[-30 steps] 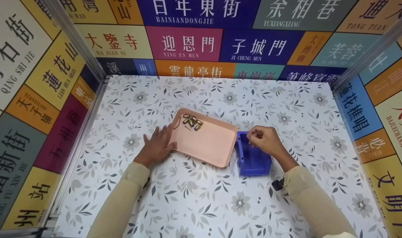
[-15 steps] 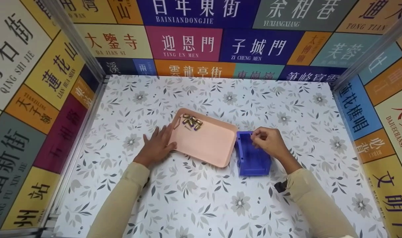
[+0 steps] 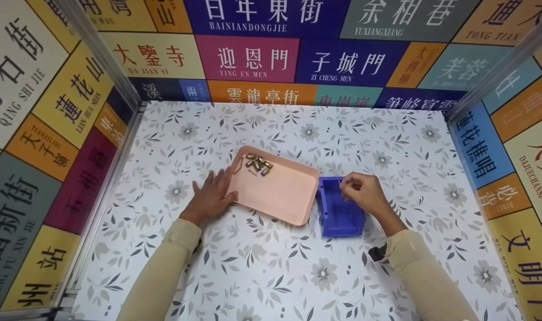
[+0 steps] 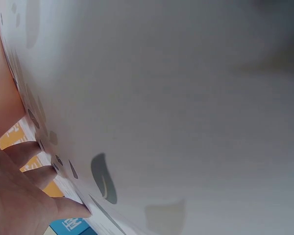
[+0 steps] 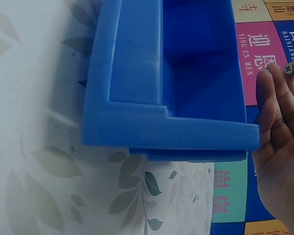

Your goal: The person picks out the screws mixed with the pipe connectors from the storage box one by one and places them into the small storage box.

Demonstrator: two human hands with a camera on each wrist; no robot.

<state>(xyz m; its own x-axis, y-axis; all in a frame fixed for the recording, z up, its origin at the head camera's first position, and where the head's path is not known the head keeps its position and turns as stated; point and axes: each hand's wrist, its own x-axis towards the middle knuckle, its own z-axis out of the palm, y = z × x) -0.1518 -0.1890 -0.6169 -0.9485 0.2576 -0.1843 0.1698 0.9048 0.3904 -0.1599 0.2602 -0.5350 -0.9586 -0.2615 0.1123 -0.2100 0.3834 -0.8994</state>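
Right hand (image 3: 362, 191) shifted slightly toward 4 o'clock since earlier frame; pinches cross-head screw (image 5: 288, 69) over blue parts bin (image 3: 343, 231), at pink tray's (image 3: 275, 196) 4 o'clock. Left hand (image 3: 211, 196) spread, tray's 9 o'clock edge. We judge: slack pinch could drop screw outside.

The blue bin (image 5: 132, 63) looks like smooth plastic with a soft sheen, the peach tray (image 3: 280, 191) like matt plastic. The small gold cylinders (image 3: 265, 169) gleam like metal; the cross-slotted screw (image 5: 288, 70) looks metallic.

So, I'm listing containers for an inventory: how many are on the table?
2: the pink tray, beside the left hand, and the blue bin, at the tray's right end, near the right hand.
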